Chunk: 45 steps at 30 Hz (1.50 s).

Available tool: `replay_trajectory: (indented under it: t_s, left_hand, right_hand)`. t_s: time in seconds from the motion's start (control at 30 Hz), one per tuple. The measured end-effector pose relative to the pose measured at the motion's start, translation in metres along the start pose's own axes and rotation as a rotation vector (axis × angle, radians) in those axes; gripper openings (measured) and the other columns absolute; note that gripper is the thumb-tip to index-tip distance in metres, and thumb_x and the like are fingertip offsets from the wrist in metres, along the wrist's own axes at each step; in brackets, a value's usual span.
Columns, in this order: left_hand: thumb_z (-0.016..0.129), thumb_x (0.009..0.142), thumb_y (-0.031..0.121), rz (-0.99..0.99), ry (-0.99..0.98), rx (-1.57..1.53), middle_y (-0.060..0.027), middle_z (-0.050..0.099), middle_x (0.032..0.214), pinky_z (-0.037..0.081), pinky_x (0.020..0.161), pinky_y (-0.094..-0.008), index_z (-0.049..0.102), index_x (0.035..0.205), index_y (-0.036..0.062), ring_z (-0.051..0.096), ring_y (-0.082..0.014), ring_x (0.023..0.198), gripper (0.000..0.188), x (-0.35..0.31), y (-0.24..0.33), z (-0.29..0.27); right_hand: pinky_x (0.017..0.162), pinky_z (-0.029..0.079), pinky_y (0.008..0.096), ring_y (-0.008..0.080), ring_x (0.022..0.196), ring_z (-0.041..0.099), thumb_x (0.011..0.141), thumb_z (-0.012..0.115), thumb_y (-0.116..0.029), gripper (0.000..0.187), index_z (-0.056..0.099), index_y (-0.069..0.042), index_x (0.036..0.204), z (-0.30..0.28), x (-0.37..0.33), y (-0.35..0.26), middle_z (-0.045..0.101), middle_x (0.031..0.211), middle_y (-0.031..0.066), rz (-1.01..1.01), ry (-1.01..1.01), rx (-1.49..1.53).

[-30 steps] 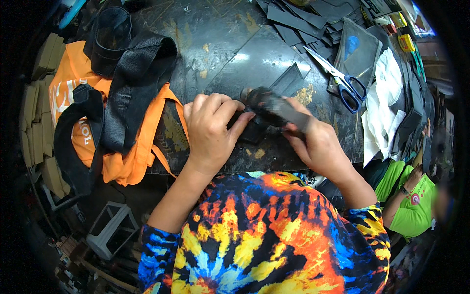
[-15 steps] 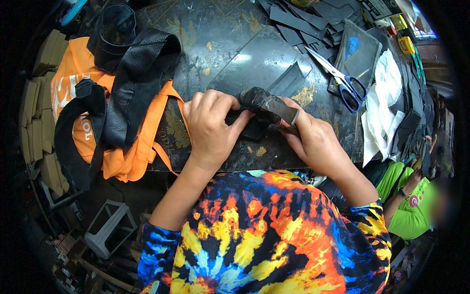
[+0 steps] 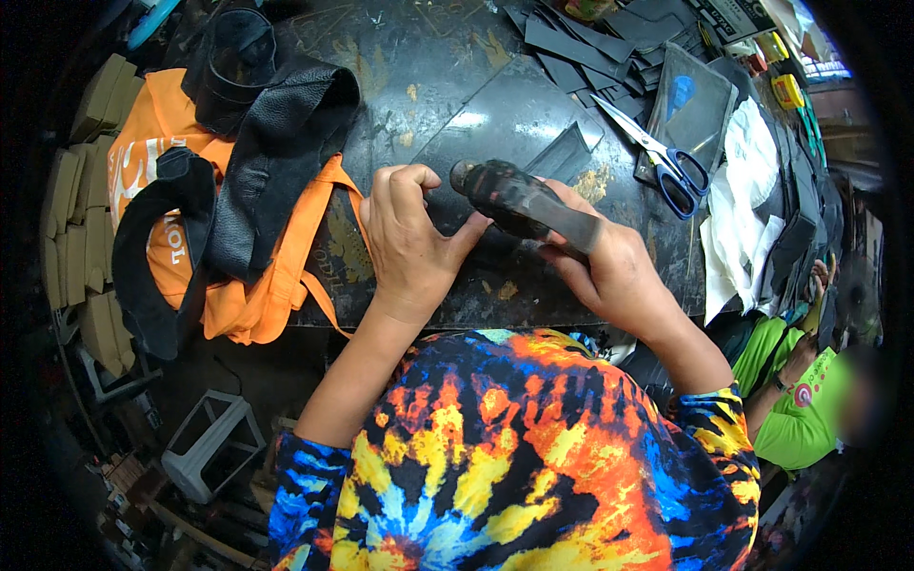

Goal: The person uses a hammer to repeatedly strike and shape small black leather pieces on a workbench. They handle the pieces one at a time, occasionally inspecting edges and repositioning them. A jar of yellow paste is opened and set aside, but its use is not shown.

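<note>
Fingers of the left hand (image 3: 409, 228) have parted since half a second ago: the forefinger, then close to the thumb beside the tool head, now curls up and away, leaving a wide gap. The hammer-like tool (image 3: 519, 200) stays over much the same spot but looks smeared by motion, its rounded end now clear of the left fingers. For the work in hand, this seems to mean that the left hand has eased its hold on the dark piece (image 3: 486, 246), which lies on the black tabletop (image 3: 381, 124) below the tool.

The left thumb reaches toward that piece, its tip just beside the tool; dark on dark, I cannot tell whether it touches. The other left fingers bend loosely, with nothing visible in them. The right hand (image 3: 619, 271) is closed around the tool, fingers on its far side and thumb on the near side, and the head runs across above the grip.

Beyond the tool lie a glossy sheet (image 3: 505, 105) and a dark strip (image 3: 557, 157). Scissors (image 3: 654, 146) rest to the right; black leather straps (image 3: 271, 181) drape over an orange bag (image 3: 238, 319) at left.
</note>
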<state>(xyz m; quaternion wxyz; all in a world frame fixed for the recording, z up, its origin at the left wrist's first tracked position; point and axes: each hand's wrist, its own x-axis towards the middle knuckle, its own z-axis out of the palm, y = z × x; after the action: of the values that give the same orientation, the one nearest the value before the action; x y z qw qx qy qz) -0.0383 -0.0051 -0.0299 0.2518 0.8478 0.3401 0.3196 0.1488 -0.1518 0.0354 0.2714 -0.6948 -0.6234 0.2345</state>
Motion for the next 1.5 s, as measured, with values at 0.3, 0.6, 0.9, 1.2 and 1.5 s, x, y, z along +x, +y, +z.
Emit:
replay_trajectory:
  t_s: [0.3, 0.6, 0.9, 1.2, 1.5]
  left_hand:
    - [0.094, 0.075, 0.015, 0.179, 0.055, -0.035, -0.0140, 0.056, 0.123, 0.047, 0.094, -0.0421, 0.053, 0.127, 0.0055, 0.057, -0.0301, 0.107, 0.068, 0.011, 0.010, -0.013]
    - [0.068, 0.082, -0.003, 0.486, -0.392, -0.047, -0.0068, 0.070, 0.113, 0.054, 0.087, -0.0416, 0.076, 0.114, 0.0054, 0.064, -0.0300, 0.102, 0.034, 0.049, 0.035, 0.001]
    - [0.068, 0.087, -0.002, 0.458, -0.448, -0.010, -0.0080, 0.068, 0.114, 0.054, 0.090, -0.0420, 0.075, 0.114, 0.0044, 0.063, -0.0300, 0.101, 0.028, 0.048, 0.027, 0.004]
    - [0.068, 0.089, -0.002, 0.441, -0.457, -0.046, -0.0098, 0.068, 0.110, 0.054, 0.089, -0.0425, 0.075, 0.113, 0.0035, 0.064, -0.0314, 0.099, 0.026, 0.048, 0.032, 0.002]
    - [0.069, 0.089, -0.001, 0.364, -0.301, 0.139, -0.0117, 0.066, 0.111, 0.050, 0.096, -0.0464, 0.072, 0.118, 0.0044, 0.064, -0.0330, 0.113, 0.030, 0.065, 0.018, -0.021]
  right_hand:
    - [0.085, 0.056, 0.0399, 0.0379, 0.098, 0.074, 0.096, 0.074, -0.012, 0.055, 0.052, -0.007, 0.147, -0.026, -0.020, 0.014, 0.073, 0.104, 0.0198, 0.182, 0.273, 0.020]
    - [0.088, 0.056, 0.0425, 0.0429, 0.100, 0.073, 0.101, 0.069, -0.016, 0.048, 0.050, 0.000, 0.142, -0.019, -0.018, 0.044, 0.072, 0.108, 0.0277, 0.226, 0.460, 0.014]
    - [0.084, 0.056, 0.0509, 0.0491, 0.102, 0.071, 0.100, 0.070, -0.023, 0.059, 0.047, -0.002, 0.150, -0.015, 0.001, 0.056, 0.073, 0.109, 0.0288, 0.280, 0.322, -0.090]
    - [0.092, 0.056, 0.0469, 0.0480, 0.110, 0.070, 0.103, 0.068, -0.021, 0.057, 0.045, 0.001, 0.150, -0.021, 0.014, 0.055, 0.072, 0.117, 0.0298, 0.280, 0.236, -0.077]
    - [0.091, 0.055, 0.0461, 0.0482, 0.107, 0.071, 0.101, 0.070, -0.023, 0.053, 0.052, -0.002, 0.146, -0.034, -0.034, 0.049, 0.073, 0.113, 0.0286, 0.426, 0.367, -0.052]
